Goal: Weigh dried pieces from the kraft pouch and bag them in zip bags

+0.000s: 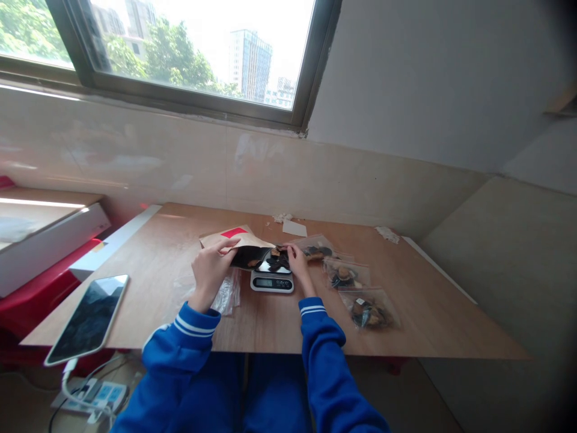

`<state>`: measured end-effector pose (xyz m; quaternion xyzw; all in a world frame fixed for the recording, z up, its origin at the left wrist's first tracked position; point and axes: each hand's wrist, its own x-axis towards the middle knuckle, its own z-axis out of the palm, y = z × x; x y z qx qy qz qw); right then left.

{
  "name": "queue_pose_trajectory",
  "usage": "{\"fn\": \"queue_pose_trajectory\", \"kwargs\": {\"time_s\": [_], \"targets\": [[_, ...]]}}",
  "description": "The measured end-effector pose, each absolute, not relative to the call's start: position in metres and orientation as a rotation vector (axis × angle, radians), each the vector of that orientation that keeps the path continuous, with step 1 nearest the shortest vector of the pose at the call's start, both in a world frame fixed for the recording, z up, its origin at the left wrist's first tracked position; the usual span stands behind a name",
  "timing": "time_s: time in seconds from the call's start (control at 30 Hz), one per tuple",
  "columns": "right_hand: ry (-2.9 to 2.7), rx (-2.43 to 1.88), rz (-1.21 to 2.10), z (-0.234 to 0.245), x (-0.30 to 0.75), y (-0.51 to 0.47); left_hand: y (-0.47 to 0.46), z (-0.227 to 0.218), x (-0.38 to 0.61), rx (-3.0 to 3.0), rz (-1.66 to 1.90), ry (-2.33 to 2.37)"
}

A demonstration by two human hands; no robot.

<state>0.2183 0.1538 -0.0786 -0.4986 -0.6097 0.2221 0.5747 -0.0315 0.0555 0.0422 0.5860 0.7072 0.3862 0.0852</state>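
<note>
Left hand [210,270], fingers clenched on a tan paper envelope [238,237], tipped toward a white digital kitchen scale [271,281]; right hand [300,264], fingers curled against dark dried slices [278,260] heaped on the pan, grip unclear. Risk: slices sliding off through excess tilt.

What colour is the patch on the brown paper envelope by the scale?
A red patch on the brown paper envelope; clearest in the head view.

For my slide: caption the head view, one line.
Left hand holds a paper envelope by a digital scale; right hand touches dark dried pieces on it, beside plastic bags.
</note>
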Motion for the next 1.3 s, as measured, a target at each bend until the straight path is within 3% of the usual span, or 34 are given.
{"fn": "queue_pose_trajectory", "kwargs": {"time_s": [0.3,0.43,0.6,0.8,1.03,1.17,1.3], "targets": [[-1.361,-1.039,0.409,-0.013,0.177,0.068,0.05,0.035,-0.033,1.736,1.179,2.082],[-1.902,-0.884,0.246,0.012,0.139,0.023,0.044,0.035,-0.033,1.739,1.145,2.07],[-2.2,-1.068,-0.043,-0.004,0.12,0.025,0.039,0.035,-0.035,1.753,1.159,2.089],[-2.285,-1.068,-0.03,-0.01,0.124,0.029,0.037,0.032,-0.035,1.74,1.156,2.083],[-1.878,-0.91,0.225,-0.001,0.136,0.018,0.04,0.034,-0.036,1.69,1.142,2.16],[-1.266,-1.039,0.239,-0.018,0.165,0.041,0.042,0.038,-0.043,1.645,1.166,2.236],[-1.161,-1.149,0.424,-0.04,0.178,0.082,0.042,0.041,-0.044,1.612,1.192,2.247]]}}
